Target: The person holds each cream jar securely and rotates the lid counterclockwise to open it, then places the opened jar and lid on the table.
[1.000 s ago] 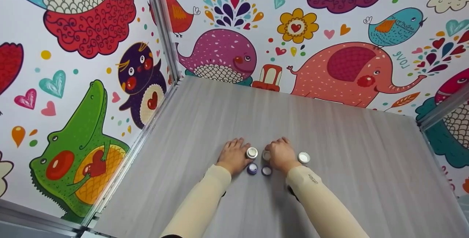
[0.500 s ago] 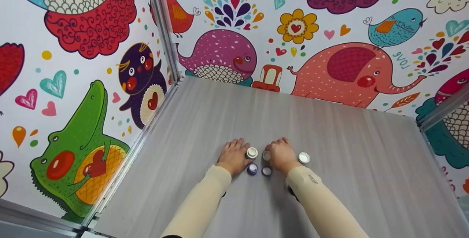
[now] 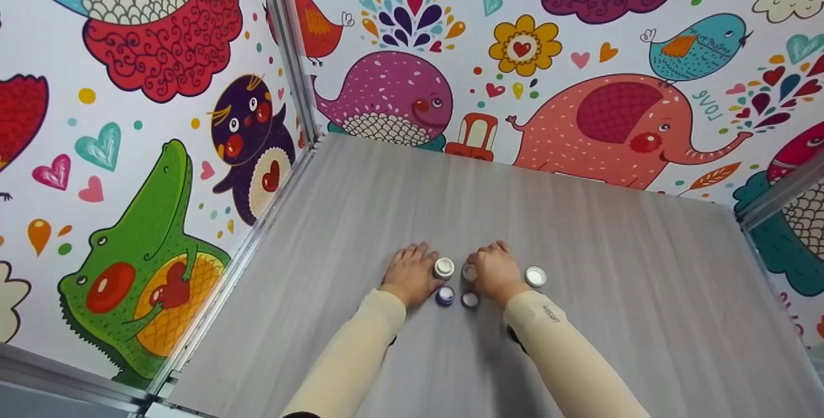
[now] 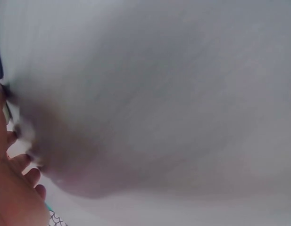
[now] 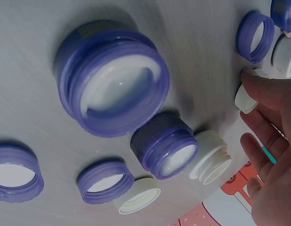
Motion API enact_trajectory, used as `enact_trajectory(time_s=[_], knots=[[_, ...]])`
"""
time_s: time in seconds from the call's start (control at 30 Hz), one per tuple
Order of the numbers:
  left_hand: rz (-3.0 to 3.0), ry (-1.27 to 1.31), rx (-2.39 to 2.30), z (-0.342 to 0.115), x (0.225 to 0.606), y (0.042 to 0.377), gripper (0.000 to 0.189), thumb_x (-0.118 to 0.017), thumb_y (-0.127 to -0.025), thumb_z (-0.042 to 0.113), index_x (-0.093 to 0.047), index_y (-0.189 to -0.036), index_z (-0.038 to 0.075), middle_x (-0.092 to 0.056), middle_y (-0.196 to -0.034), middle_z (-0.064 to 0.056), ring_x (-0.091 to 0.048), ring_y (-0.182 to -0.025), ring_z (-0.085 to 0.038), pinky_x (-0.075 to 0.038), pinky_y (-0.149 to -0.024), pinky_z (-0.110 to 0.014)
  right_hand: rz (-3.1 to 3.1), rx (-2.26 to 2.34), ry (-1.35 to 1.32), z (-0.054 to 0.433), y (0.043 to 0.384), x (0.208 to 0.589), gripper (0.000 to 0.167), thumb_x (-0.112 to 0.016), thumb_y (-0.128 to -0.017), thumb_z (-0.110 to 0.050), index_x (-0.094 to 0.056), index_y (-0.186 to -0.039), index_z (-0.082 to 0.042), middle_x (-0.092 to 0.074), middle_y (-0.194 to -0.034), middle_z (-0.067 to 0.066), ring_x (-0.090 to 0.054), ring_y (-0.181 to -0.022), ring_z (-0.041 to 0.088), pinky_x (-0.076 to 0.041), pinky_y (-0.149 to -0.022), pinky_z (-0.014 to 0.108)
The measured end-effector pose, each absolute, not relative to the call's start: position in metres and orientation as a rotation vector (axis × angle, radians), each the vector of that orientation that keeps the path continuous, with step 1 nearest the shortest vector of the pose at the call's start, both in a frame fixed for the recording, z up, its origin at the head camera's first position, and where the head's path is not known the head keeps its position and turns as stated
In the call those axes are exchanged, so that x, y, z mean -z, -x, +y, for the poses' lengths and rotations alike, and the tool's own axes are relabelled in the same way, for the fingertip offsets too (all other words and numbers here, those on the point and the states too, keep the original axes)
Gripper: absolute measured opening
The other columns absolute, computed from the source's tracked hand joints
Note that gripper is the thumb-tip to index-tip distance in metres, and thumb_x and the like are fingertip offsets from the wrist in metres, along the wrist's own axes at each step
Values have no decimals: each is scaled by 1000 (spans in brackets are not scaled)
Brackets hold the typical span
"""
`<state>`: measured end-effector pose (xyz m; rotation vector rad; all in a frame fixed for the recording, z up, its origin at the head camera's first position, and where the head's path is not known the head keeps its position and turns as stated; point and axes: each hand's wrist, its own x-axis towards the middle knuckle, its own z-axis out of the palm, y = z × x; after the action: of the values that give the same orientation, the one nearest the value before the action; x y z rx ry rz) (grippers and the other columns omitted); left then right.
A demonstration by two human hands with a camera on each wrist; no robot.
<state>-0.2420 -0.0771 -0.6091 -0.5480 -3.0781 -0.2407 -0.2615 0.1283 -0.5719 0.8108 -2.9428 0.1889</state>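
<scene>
My left hand (image 3: 411,274) lies low on the table, thumb and index finger around the side of a small white open jar (image 3: 444,268). Between thumb and fingers, my right hand (image 3: 497,274) pinches a small white lid (image 5: 245,100), just right of that jar. Nearer my body stand a purple open jar (image 3: 445,295) and an upturned purple lid (image 3: 470,300). To the right of my right hand lies another white lid (image 3: 535,276). Only fingertips (image 4: 20,161) and part of the hand show at the left edge of the left wrist view.
The right wrist view also shows a large purple jar (image 5: 72,75) of white cream, a smaller purple jar (image 5: 152,141), a white jar (image 5: 206,146), and two purple lids, one (image 5: 84,181) beside a white lid (image 5: 147,197). Cartoon-printed walls (image 3: 399,89) border the grey table (image 3: 386,199).
Both hands keep their places, with the jar and lid unmoved between them. The head view has shifted very slightly.
</scene>
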Motion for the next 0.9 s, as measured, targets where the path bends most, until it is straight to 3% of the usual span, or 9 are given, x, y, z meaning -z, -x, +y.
enact_trajectory(time_s=[0.9], knots=[[-3153,523,259,-80,600,238,65,-62,-93,51,-51,-146,15,-42,-152,-13,-36,-140,-30,-26,-113,-45,-2944,-99,-798,128,262,574,28,-78,-68,-4,-75,-96,-8,-70,-92,11,-63,-95,34,-37,-104,48]])
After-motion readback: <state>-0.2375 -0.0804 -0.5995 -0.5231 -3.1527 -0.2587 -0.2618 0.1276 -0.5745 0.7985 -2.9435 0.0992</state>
